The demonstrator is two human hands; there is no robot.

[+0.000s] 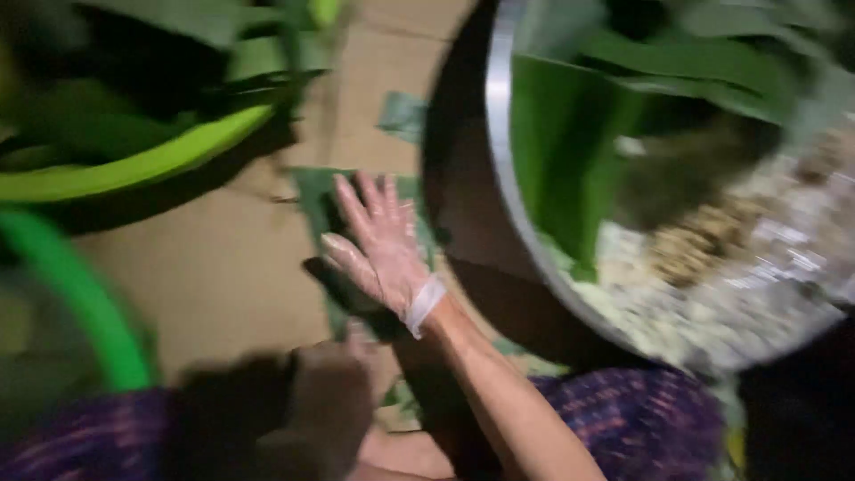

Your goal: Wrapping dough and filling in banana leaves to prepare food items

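Note:
My right hand (pixel 378 249), in a thin clear plastic glove, lies flat with fingers spread on a dark green leaf piece (pixel 312 191) laid on the brown ground. My left hand (pixel 325 405) is bare, dark and blurred, just below the leaf's near edge; its fingers look curled, but I cannot tell if it holds anything. The whole view is smeared by motion.
A large shiny metal bowl (pixel 499 134) at the right holds green leaves (pixel 570 151) and a pale grainy mix (pixel 748 294). Long green leaf stalks (pixel 151 160) lie at the left. A bright green curved rim (pixel 80 294) sits lower left. Purple patterned cloth (pixel 641 419) covers my legs.

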